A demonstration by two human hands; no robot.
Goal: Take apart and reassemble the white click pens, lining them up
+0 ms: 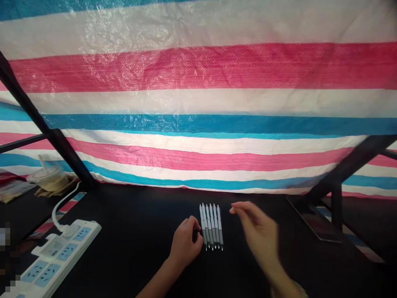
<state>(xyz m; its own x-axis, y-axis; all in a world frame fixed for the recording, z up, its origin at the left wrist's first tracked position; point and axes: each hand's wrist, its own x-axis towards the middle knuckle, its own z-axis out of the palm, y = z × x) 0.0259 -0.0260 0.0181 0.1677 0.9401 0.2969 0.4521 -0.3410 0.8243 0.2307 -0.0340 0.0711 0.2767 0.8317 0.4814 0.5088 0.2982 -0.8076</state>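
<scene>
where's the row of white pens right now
In the head view, the row of pens lies below and slightly right of centre on the black table, between the left hand, close beside it, and the right hand.

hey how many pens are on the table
6 pens, lying side by side in one row on the black table, between the left hand and the right hand; none appears hidden.

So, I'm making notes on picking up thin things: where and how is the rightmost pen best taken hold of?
Probably a thumb-and-finger pinch at mid-barrel, with the right hand coming from the right. The rightmost pen is slim and lies lengthwise, tip towards the person; the neighbouring pen crowds its left side, while no pen lies along its right.
</scene>
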